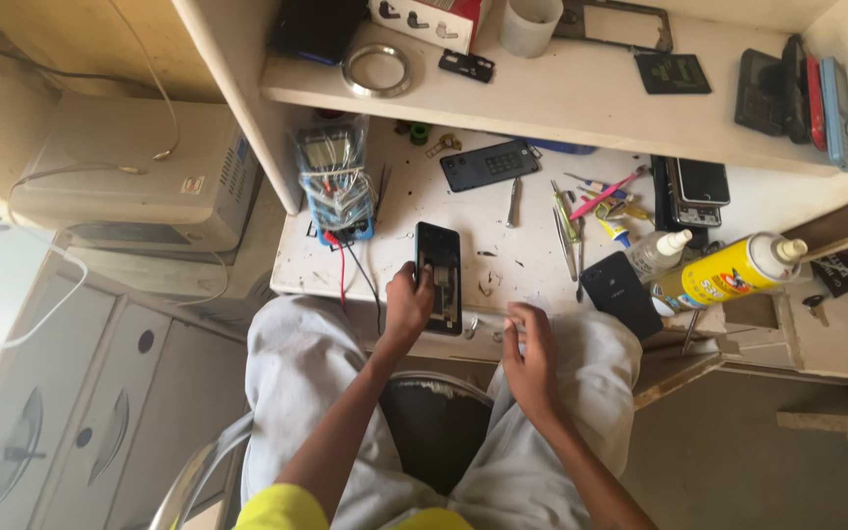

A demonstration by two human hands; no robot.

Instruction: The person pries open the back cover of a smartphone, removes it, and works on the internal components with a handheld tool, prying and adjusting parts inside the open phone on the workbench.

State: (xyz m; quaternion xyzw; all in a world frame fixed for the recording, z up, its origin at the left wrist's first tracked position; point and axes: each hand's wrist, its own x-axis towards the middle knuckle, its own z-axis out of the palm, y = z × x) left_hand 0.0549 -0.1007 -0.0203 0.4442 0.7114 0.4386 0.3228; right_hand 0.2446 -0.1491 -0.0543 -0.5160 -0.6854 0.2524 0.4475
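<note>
Two bare hands work at the near edge of a cluttered white tabletop (542, 260), seen from my remote feed looking straight down over grey-trousered knees. I see the left hand (407, 306) gripping an opened black phone (439, 277) by its lower left side — fingers wrapped around the edge, thumb along the frame — while the phone lies flat with its inner parts facing up. The right hand (530, 351) hovers just right of the phone, off the tabletop's front edge, its fingers loosely curled and holding nothing that I can make out.

Just left of the phone sits a multimeter (336, 182) bundled in a clear bag, its red and black leads trailing down past the left hand. Right of the phone lies a second black phone (620, 292), tilted, and beyond it a small white bottle (662, 253) and a yellow spray can (728, 270) on its side. Above the phone, farther back on the tabletop, rest a dark phone back cover (489, 164) and a scatter of tweezers and small tools (591, 201). A shelf (581, 93) above carries a metal ring (376, 70), a white cup (529, 24) and a stack of phones.
</note>
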